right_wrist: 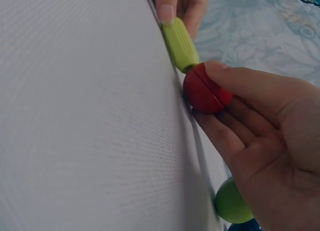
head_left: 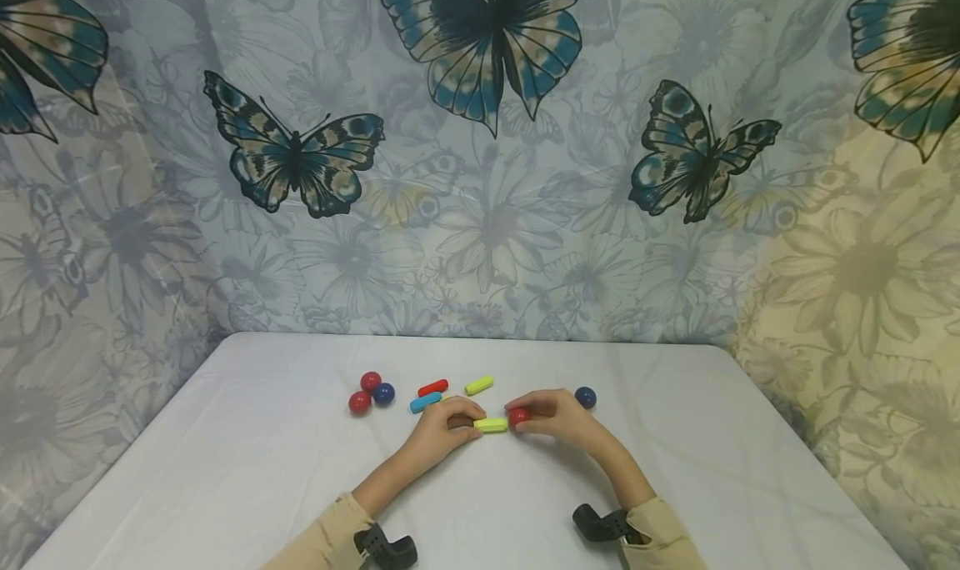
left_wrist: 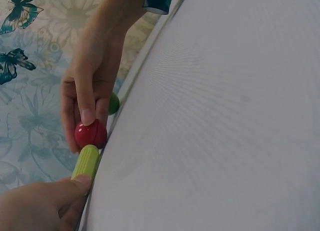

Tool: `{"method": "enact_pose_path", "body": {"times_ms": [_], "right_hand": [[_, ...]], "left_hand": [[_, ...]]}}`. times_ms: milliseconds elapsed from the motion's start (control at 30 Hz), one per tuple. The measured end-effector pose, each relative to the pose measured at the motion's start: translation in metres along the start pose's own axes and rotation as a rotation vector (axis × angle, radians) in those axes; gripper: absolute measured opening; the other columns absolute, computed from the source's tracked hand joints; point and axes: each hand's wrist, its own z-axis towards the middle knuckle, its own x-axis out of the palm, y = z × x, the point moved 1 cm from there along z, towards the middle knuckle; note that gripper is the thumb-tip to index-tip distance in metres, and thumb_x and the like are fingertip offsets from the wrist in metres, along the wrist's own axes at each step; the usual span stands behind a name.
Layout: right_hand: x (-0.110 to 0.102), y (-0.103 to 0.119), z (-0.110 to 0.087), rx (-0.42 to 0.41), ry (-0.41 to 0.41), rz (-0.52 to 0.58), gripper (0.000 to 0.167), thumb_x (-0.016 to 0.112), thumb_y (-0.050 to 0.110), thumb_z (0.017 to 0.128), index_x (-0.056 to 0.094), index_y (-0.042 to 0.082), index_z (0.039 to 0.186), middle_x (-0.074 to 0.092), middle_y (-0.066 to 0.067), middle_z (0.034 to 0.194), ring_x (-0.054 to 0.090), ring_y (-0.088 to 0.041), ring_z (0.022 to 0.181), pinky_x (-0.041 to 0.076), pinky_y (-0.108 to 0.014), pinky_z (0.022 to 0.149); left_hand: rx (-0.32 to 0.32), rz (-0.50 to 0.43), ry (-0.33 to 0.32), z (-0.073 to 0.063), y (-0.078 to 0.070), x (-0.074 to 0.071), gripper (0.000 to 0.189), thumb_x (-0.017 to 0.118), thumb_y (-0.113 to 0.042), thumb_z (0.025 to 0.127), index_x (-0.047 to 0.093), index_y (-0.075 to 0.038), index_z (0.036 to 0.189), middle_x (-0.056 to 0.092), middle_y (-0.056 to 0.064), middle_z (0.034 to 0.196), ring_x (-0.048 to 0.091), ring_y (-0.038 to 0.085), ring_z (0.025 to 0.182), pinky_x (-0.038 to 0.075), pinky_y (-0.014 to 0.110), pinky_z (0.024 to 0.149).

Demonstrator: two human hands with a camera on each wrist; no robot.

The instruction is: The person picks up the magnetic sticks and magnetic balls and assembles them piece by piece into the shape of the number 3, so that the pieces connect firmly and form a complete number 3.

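My left hand (head_left: 442,427) pinches a yellow-green ribbed stick (head_left: 491,425) by its left end, between thumb and fingers. A red ball (head_left: 517,418) with a groove round it is held between the thumb and fingers of my right hand (head_left: 561,417). In the right wrist view the stick's narrow tip meets the red ball (right_wrist: 206,91), low over the white table. Close behind the right hand sits a green ball (right_wrist: 233,202), hidden in the head view.
On the white table (head_left: 285,470), two red balls and a dark blue ball (head_left: 383,394) cluster at the left. Red (head_left: 432,387), blue (head_left: 425,402) and yellow-green (head_left: 479,385) sticks lie beyond the left hand. Another dark blue ball (head_left: 586,397) is beyond the right hand.
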Motion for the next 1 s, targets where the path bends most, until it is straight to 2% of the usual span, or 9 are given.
{"method": "enact_pose_path", "body": {"times_ms": [300, 633, 1000], "right_hand": [[0.0018, -0.0027, 0.0009, -0.001, 0.014, 0.034, 0.034, 0.074, 0.016, 0.086, 0.069, 0.004, 0.117, 0.070, -0.015, 0.119, 0.064, -0.033, 0.115, 0.051, -0.013, 0.087], [0.0014, -0.0048, 0.0005, 0.003, 0.025, 0.042, 0.032, 0.070, 0.016, 0.089, 0.069, 0.004, 0.119, 0.069, -0.016, 0.121, 0.063, -0.033, 0.117, 0.050, -0.013, 0.087], [0.0001, -0.0101, 0.0000, 0.035, 0.023, 0.085, 0.032, 0.071, 0.020, 0.089, 0.070, 0.009, 0.119, 0.069, -0.012, 0.123, 0.064, -0.027, 0.118, 0.054, -0.021, 0.091]], "left_hand": [[-0.011, 0.006, 0.003, -0.0002, -0.0024, -0.0001, 0.020, 0.073, -0.004, 0.085, 0.072, -0.004, 0.105, 0.068, 0.012, 0.114, 0.068, 0.026, 0.105, 0.055, 0.021, 0.088], [-0.007, -0.001, 0.003, -0.0006, -0.0019, -0.0002, 0.020, 0.073, -0.004, 0.085, 0.072, -0.005, 0.105, 0.068, 0.013, 0.114, 0.068, 0.027, 0.105, 0.056, 0.024, 0.088], [0.003, 0.008, 0.005, -0.0009, -0.0058, -0.0007, 0.023, 0.072, -0.004, 0.085, 0.070, -0.004, 0.108, 0.068, 0.012, 0.112, 0.068, 0.027, 0.105, 0.056, 0.026, 0.089]]}}
